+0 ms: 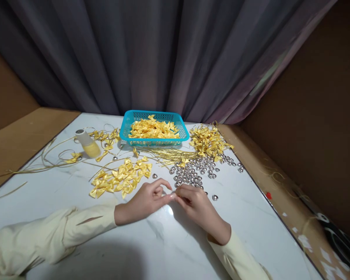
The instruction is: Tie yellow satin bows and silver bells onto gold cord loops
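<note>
My left hand [151, 197] and my right hand [194, 200] meet fingertip to fingertip over the white marbled table top. Both are closed in a pinch, and whatever sits between the fingertips is too small and covered to make out. Left of my left hand lies a spread of yellow ribbon bows [121, 177]. Just beyond my right hand is a heap of small silvery bell-like pieces [189, 173], with a single silvery piece [215, 197] lying apart on the right. Another loose one [154, 175] rests above my left hand.
A blue plastic basket [125, 130] full of yellow bows stands at the back. Gold cords [172, 155] lie before it, and bows with cord loops [208, 142] are piled to its right. A bottle with yellow contents [90, 147] leans at left. Black-handled scissors [335, 233] lie at right.
</note>
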`<action>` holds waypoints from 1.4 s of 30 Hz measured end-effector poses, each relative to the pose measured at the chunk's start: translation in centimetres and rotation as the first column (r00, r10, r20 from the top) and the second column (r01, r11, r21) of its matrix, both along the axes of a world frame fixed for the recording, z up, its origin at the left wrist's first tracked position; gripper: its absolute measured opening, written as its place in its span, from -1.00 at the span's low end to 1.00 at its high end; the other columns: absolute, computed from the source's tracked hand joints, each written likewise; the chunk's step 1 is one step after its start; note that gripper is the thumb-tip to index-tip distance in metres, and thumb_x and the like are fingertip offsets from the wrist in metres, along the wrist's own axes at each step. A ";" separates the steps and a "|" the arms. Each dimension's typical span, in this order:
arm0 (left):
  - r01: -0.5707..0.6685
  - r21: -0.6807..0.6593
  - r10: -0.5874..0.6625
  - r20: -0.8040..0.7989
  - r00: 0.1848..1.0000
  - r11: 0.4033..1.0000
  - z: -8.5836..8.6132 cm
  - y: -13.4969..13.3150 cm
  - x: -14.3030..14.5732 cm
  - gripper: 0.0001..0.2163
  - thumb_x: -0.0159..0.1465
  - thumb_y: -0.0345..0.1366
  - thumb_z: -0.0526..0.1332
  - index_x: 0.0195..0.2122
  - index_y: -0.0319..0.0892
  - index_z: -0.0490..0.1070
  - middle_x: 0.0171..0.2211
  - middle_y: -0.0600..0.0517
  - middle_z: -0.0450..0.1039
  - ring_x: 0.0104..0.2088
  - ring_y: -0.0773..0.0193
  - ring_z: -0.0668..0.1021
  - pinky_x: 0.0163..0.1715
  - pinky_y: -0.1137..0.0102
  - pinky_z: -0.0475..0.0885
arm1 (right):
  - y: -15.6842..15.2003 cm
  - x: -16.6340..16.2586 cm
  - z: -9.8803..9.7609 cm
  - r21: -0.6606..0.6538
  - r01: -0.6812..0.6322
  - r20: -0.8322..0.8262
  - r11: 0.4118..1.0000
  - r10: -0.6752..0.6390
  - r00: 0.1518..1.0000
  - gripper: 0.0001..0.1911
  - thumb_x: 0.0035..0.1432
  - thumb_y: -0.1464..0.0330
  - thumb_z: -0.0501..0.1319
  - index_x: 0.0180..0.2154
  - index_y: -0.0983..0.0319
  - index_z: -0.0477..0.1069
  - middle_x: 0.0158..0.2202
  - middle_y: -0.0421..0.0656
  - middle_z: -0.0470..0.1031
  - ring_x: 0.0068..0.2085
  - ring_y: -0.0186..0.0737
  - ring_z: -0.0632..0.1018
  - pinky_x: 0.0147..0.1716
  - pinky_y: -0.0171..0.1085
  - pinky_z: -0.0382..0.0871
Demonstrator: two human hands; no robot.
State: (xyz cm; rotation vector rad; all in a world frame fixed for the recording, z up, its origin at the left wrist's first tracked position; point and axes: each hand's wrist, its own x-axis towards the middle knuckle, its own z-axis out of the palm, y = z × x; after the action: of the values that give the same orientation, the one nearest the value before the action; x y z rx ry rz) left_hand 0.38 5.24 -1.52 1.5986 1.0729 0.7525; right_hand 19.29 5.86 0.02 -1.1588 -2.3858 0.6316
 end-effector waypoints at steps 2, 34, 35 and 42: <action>0.014 0.039 -0.010 -0.087 0.996 0.999 -0.2 0.1 0.0 -0.80 0.23 -0.18 0.15 -0.38 -0.22 0.40 -0.67 0.21 0.09 -0.60 0.42 0.17 -0.57 0.50 0.07 | 0.1 0.2 0.1 -0.010 -0.021 0.028 1.000 0.021 0.999 -0.71 0.26 0.43 0.10 -0.48 0.27 0.47 -0.51 -0.15 0.46 -0.47 -0.28 0.47 -0.49 -0.36 0.22; -0.027 0.057 0.029 -0.028 0.999 0.998 0.2 0.2 0.1 -0.77 0.25 -0.20 0.09 -0.44 -0.23 0.38 -0.54 0.09 0.36 -0.50 0.37 0.35 -0.50 0.50 0.22 | -0.1 0.3 0.8 -0.172 0.038 -0.046 0.984 -0.047 0.998 -0.84 0.10 0.40 0.29 -0.33 0.19 0.30 -0.44 -0.25 0.44 -0.50 -0.33 0.39 -0.49 -0.36 0.21; -0.028 0.064 0.030 -0.029 0.999 0.998 0.2 0.2 0.1 -0.77 0.25 -0.20 0.09 -0.44 -0.23 0.37 -0.54 0.10 0.35 -0.51 0.38 0.35 -0.50 0.50 0.21 | -0.1 0.2 0.6 -0.165 0.046 -0.053 0.985 -0.055 0.997 -0.84 0.10 0.41 0.28 -0.32 0.19 0.29 -0.44 -0.26 0.43 -0.50 -0.32 0.39 -0.49 -0.36 0.21; -0.024 0.096 0.026 -0.021 0.999 0.995 0.1 0.2 0.1 -0.77 0.27 -0.21 0.07 -0.46 -0.22 0.36 -0.54 0.10 0.36 -0.51 0.38 0.35 -0.50 0.51 0.22 | 0.0 -0.3 0.2 -0.084 0.038 -0.095 0.996 -0.046 0.994 -0.88 0.15 0.48 0.18 -0.37 0.21 0.25 -0.38 -0.20 0.40 -0.44 -0.31 0.37 -0.44 -0.35 0.20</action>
State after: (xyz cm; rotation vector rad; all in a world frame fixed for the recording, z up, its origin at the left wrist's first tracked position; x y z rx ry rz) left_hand 0.49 5.47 -1.39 1.6811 1.0887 0.8148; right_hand 19.01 5.81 0.19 -1.1808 -2.2676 0.7609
